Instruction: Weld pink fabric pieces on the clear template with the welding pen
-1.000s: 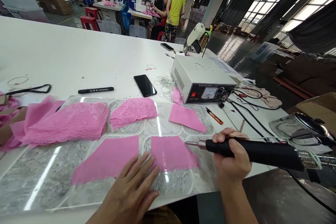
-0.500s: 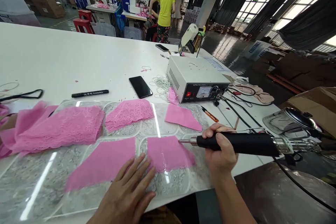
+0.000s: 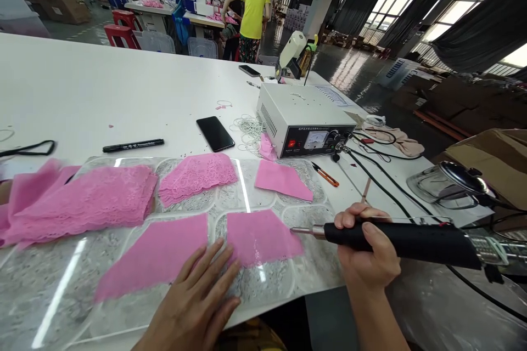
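My left hand [image 3: 197, 290] lies flat with its fingers extended, over the clear sheet [image 3: 267, 288] and touching the edges of two pink fabric pieces. One is the larger cut piece [image 3: 160, 255] on its left; the other is the smaller cut piece [image 3: 259, 238] under its fingertips. Wrapped round a black corded tool [image 3: 395, 238] is my right hand [image 3: 368, 252], with the thumb along the upper side. The tool's slim metal tip points left and meets the slanted right edge of the smaller piece. A third pink piece [image 3: 282, 178] lies just behind.
Stacked pink lace [image 3: 90, 194] and a smaller lace pile [image 3: 200, 175] lie left and behind. Farther back are a phone [image 3: 214, 134], a marker [image 3: 133, 146], orange snips [image 3: 325, 174] and a control box [image 3: 313, 126] with cables. A glass pot [image 3: 444, 184] stands right. A co-worker [image 3: 252, 16] stands beyond.
The tool and my right hand have moved right and slightly down, its tip travelling along the slanted edge of the smaller piece. My left hand stays on the fabric; the view has shifted slightly.
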Motion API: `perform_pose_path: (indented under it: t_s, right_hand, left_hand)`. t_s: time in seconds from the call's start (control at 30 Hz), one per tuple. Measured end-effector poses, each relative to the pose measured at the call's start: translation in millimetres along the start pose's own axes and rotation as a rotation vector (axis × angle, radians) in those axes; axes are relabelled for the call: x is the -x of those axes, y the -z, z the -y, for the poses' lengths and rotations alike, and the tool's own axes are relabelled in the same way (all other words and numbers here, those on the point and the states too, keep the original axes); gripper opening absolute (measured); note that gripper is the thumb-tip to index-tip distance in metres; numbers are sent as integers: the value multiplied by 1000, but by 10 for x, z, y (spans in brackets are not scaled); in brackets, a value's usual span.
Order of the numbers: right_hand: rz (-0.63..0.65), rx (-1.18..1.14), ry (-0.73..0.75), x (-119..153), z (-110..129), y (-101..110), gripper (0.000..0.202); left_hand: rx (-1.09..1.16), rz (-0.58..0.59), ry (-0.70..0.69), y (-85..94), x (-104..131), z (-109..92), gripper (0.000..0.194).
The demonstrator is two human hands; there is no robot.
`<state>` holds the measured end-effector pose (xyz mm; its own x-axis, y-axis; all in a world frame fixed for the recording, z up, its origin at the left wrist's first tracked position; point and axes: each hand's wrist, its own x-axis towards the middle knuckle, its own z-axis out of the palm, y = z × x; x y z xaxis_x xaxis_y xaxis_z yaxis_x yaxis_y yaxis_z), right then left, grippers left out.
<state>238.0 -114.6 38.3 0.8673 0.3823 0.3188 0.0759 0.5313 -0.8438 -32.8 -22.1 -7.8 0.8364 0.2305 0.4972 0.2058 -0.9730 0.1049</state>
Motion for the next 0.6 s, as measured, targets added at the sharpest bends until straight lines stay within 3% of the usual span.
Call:
perform_pose_path:
  t_s: [0.33, 0.6]
  right_hand:
    - [43, 37, 5, 29, -33, -35, 8]
    - [-26, 12, 28, -6, 58, 85, 9]
  left_hand:
    - [5, -24, -4, 9, -18, -3, 36]
    - [15, -20, 6, -71, 48, 25, 42]
